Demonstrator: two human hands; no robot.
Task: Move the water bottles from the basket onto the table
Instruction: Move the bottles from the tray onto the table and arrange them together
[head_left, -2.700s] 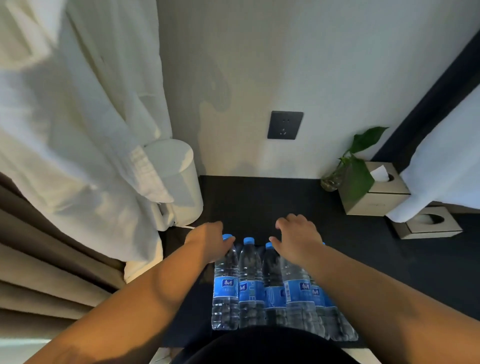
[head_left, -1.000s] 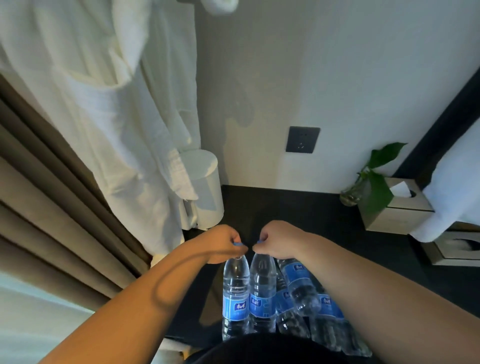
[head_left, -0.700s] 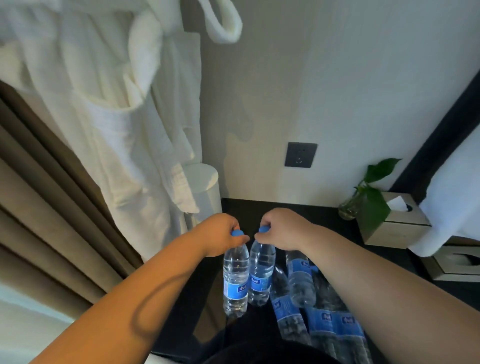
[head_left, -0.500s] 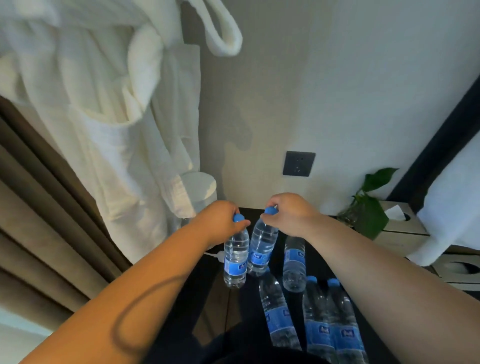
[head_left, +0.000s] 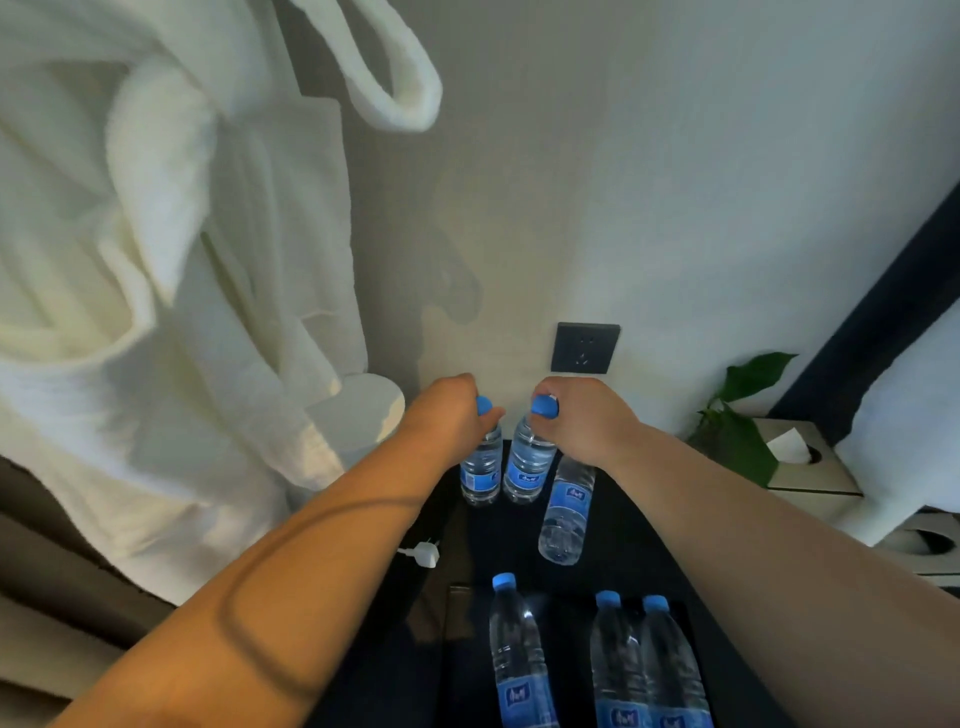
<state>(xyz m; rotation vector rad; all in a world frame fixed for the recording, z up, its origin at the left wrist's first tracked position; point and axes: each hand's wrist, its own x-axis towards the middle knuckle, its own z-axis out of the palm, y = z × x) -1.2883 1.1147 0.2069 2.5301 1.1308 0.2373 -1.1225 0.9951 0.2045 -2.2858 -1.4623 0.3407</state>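
Observation:
My left hand (head_left: 447, 418) is closed around the blue cap of one clear water bottle (head_left: 480, 473). My right hand (head_left: 584, 423) grips the cap of a second bottle (head_left: 525, 470) right beside it. A third bottle (head_left: 565, 512) hangs tilted below that hand, its top hidden under it. All three are over the dark table (head_left: 644, 525), close to the wall; I cannot tell whether they touch it. Three more bottles (head_left: 618, 665) stand in the dark basket (head_left: 457, 592) at the bottom.
A white bathrobe (head_left: 156, 312) hangs at the left, with a white cylindrical container (head_left: 363, 421) behind it. A white plug (head_left: 423, 552) lies at the table's left edge. A wall socket (head_left: 585, 348), a plant (head_left: 737, 415) and a tissue box (head_left: 805, 467) are to the right.
Both hands closed on bottle caps in the basket, lifted the bottles out and carried them forward toward the wall. The basket with the other bottles now lies nearer to me.

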